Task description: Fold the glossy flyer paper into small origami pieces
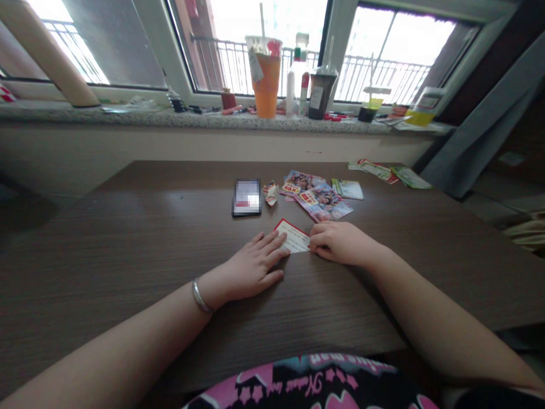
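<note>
My left hand (251,264) lies flat on the table (128,238), grip spread, fingertips (279,242) on a red-edged card (294,235). My right hand (340,243), grip curled, pinches the card's right edge.

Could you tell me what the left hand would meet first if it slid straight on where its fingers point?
The red-bordered white card: the left hand points up and right, fingertips seemingly touching its edge. Beyond lie colourful flyers, though depth is unclear.

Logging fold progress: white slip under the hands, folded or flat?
Flat: the slip lies on the table, left hand and right hand pressing its ends. Folds: cannot tell.
</note>
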{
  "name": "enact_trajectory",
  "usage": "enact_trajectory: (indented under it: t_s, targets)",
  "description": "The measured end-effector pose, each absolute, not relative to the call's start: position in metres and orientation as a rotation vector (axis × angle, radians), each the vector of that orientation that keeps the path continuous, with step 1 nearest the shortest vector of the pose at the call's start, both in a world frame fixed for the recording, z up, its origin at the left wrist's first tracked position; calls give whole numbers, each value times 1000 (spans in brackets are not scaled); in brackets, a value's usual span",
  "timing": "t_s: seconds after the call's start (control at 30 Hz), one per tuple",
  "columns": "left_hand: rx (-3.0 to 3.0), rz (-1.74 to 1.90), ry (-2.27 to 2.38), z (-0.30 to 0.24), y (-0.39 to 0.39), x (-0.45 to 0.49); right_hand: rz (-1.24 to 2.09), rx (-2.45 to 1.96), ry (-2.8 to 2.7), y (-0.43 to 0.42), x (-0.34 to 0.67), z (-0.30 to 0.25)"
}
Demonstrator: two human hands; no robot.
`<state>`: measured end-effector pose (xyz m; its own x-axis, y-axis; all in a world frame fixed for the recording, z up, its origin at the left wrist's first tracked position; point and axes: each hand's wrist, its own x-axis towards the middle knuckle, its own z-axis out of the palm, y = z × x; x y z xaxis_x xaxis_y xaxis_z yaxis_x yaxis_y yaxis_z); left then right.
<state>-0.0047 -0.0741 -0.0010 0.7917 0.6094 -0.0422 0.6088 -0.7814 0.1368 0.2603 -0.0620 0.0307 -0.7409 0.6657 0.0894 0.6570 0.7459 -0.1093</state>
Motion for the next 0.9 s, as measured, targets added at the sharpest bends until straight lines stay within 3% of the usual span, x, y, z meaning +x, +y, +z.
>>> enact_trajectory:
  t_s: [0.9]
  targets:
    - [2839,-23,979,-1,-75,-5,75,-1456,-2837,-63,278,42]
